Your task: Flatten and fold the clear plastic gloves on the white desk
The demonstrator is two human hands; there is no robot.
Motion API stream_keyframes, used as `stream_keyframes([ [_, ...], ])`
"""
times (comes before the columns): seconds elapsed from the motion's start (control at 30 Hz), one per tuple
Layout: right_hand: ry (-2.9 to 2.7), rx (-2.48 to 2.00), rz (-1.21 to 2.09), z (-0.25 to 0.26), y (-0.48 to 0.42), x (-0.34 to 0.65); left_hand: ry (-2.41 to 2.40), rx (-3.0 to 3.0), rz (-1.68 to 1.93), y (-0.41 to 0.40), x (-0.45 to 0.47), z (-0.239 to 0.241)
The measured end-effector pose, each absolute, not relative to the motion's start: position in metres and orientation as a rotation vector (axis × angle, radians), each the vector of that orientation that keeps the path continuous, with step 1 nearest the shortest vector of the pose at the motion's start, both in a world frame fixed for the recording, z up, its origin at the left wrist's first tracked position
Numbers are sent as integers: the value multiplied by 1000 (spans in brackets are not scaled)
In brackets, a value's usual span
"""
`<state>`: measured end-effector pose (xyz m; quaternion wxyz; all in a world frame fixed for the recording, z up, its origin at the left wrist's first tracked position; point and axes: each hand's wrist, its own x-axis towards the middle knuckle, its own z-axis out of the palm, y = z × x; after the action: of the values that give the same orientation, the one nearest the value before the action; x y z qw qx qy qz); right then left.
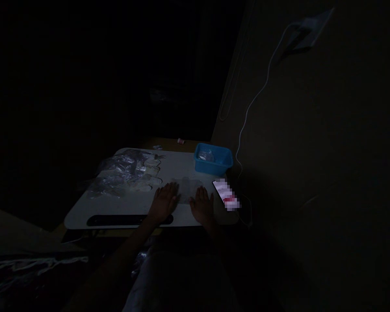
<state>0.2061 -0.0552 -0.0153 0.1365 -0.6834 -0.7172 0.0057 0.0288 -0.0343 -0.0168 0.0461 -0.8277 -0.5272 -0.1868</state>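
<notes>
Left fingers (166,192), right fingers (201,195) extended, palm-down.

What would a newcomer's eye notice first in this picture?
Probably the glowing phone, near the right edge of the white tabletop in a dark room. Next, the blue basket at the far right corner. Then the left hand and right hand, spread flat at either side of a see-through plastic piece.

Looks like a thin, see-through plastic sheet (189,190), roughly rectangular. Lies flat on the white tabletop (130,206), between the left hand (164,201) and the right hand (202,205).
</notes>
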Motion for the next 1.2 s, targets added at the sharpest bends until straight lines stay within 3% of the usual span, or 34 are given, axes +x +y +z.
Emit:
stream_keyframes([
  [0.5, -2106, -1997, 80, -16, -54, 209, -1378, -2760, -447, -39, 83, -23],
  [1.2, -2060, -1970, -11, -20, -54, 207, -1585, -2551, -150, -35, 35, -20],
])
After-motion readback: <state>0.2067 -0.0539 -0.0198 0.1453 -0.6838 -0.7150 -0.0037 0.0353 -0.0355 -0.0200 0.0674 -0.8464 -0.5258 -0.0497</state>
